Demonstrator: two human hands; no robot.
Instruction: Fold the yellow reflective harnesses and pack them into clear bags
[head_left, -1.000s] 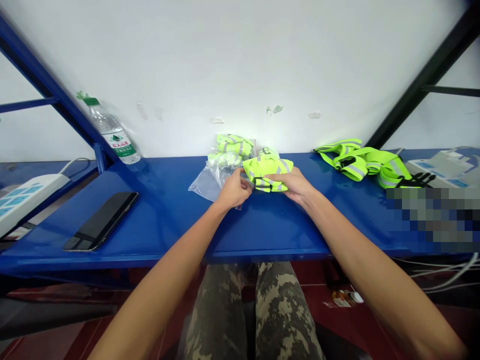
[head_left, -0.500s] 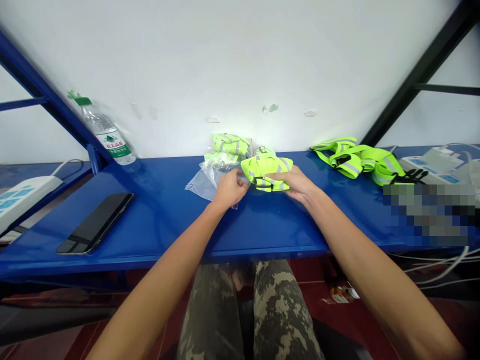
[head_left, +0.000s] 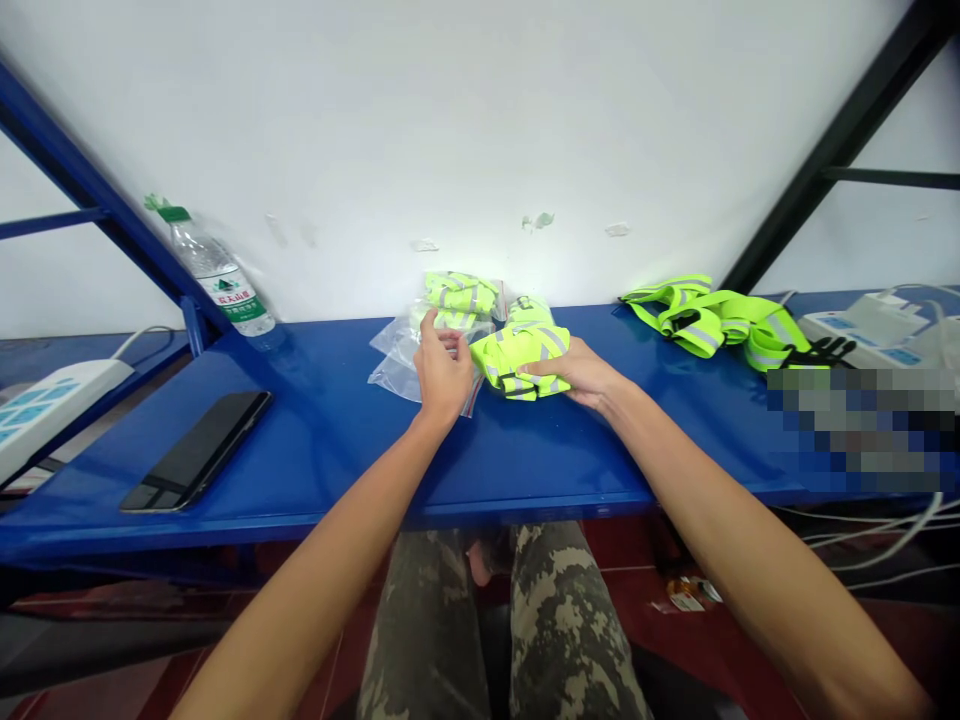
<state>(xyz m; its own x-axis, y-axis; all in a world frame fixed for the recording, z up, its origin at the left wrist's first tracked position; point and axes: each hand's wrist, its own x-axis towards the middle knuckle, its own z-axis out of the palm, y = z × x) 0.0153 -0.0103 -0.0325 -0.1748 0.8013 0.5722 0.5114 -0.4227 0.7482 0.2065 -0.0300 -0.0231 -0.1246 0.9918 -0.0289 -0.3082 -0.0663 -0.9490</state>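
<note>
My right hand (head_left: 581, 372) grips a folded neon-yellow reflective strap vest (head_left: 529, 350) by its right end, thumb on top. To its left, my left hand (head_left: 442, 372) is raised with fingers apart and slightly curled, nothing visible between them. Beneath and behind that hand lie clear plastic bags (head_left: 394, 372), one with a red-edged seal. Another folded yellow bundle (head_left: 459, 292) in clear plastic rests against the wall. Just behind the held vest, a further yellow piece (head_left: 529, 308) shows, partly hidden.
On the blue table (head_left: 337, 440), a loose yellow reflective vest (head_left: 720, 320) with black buckles lies right. A phone (head_left: 199, 450) and water bottle (head_left: 225, 285) are at left. Power strips (head_left: 64, 400) sit at the sides; slanted posts rise at both ends.
My left hand has lifted from the plastic bags, its fingers opening and turning upward. My right hand has brought the vest slightly left and nearer to me.
</note>
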